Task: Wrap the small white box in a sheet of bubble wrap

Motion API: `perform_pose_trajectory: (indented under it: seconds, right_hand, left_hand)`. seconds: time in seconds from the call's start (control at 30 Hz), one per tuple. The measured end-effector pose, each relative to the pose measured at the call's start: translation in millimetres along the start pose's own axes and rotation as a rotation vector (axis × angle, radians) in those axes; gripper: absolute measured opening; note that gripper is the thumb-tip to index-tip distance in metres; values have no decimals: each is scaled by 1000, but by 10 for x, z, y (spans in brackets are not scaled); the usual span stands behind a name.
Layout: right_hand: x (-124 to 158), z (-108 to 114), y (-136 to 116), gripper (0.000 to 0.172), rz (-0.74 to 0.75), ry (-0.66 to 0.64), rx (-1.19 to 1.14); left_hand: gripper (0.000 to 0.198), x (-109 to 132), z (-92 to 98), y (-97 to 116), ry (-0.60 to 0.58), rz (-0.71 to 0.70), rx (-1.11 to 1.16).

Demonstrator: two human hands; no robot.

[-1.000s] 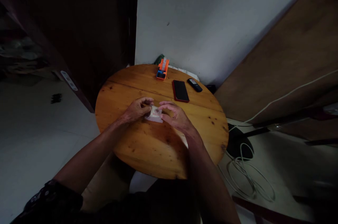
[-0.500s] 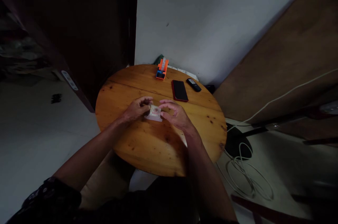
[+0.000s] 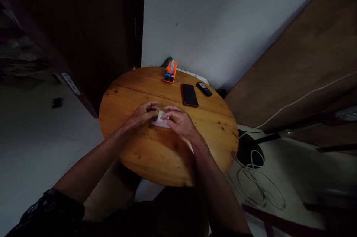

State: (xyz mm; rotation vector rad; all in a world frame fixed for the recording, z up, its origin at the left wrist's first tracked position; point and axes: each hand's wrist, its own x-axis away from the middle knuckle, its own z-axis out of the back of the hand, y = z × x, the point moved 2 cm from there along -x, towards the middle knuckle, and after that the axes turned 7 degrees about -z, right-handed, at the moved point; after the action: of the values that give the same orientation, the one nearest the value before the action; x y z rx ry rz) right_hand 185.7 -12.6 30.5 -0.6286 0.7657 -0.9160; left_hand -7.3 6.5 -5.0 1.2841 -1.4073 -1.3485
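Observation:
A small whitish packet (image 3: pixel 161 122) lies on the round wooden table (image 3: pixel 156 151), looking like clear plastic over something pale; its exact kind is too small to make out. At its left edge, my left hand (image 3: pixel 143 114) has curled fingers and a thumb gripping the side. My right hand (image 3: pixel 181 121) reaches over the packet from the right, thumb and index finger brought together on its top. Its other fingers arch above and hide part of the packet.
Toward the back of the table stand an orange tape dispenser (image 3: pixel 170 71), a dark phone with a red edge (image 3: pixel 189 95) and a small black handset (image 3: pixel 204 89). A white wall (image 3: pixel 195 25) rises behind. Coiled pale cable (image 3: pixel 255 181) lies on the floor at right.
My right hand has moved left over the packet, and its thumb and index finger have come together there. More of the packet is covered. My left hand stays at its left side.

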Motion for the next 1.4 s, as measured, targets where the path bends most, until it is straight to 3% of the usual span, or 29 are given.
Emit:
perform_pose_trajectory:
  seconds: [0.27,0.6,0.83,0.93,1.1,1.27,1.4]
  right_hand:
    - [10,-5,-88,11,23,124,21]
    - [33,69,-156,14,16,289,-163]
    - [22,143,-63,24,-133,451,-328]
    - [18,184,3,29,-240,413,-397]
    - [-2,98,104,52,-430,218,-508]
    - [-22,-38,106,29,-435,224,-527]
    - [-29,-22,107,30,-452,288,-580]
  left_hand:
    - [56,52,-33,71,-69,-47,-145]
    - [72,150,-125,190,-207,-33,-219]
    - [71,188,-154,207,-343,-110,-153]
    - [81,153,-135,167,-261,-79,-88]
    - [93,103,-114,91,-145,-50,-50]
    - [95,129,-157,51,-205,-153,-146]
    - [94,154,-177,84,-297,-187,-87]
